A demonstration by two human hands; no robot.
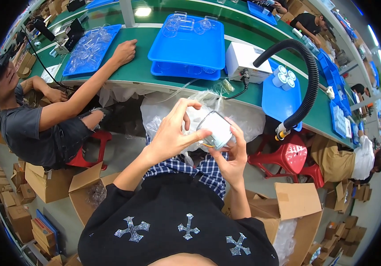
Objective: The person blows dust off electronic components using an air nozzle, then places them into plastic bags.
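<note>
In front of my lap I hold a clear, rounded plastic housing point(214, 127) with a whitish inside, tilted between both hands. My left hand point(176, 126) grips its left side, thumb pressed near the lower edge and fingers curved over the top. My right hand point(234, 156) pinches it from the right and below. A thin yellowish strand shows by my left thumb; what it belongs to I cannot make out. Behind the housing, crumpled clear plastic sheeting point(248, 117) hangs below the bench edge.
On the green bench point(133, 51) stand stacked blue trays point(186, 46) with clear parts, a white box point(247, 62) and a tray with white-blue cylinders point(283, 80). A black flexible hose point(313, 75) arches at right. A co-worker point(35, 119) sits left. Open cartons point(299, 201) flank me.
</note>
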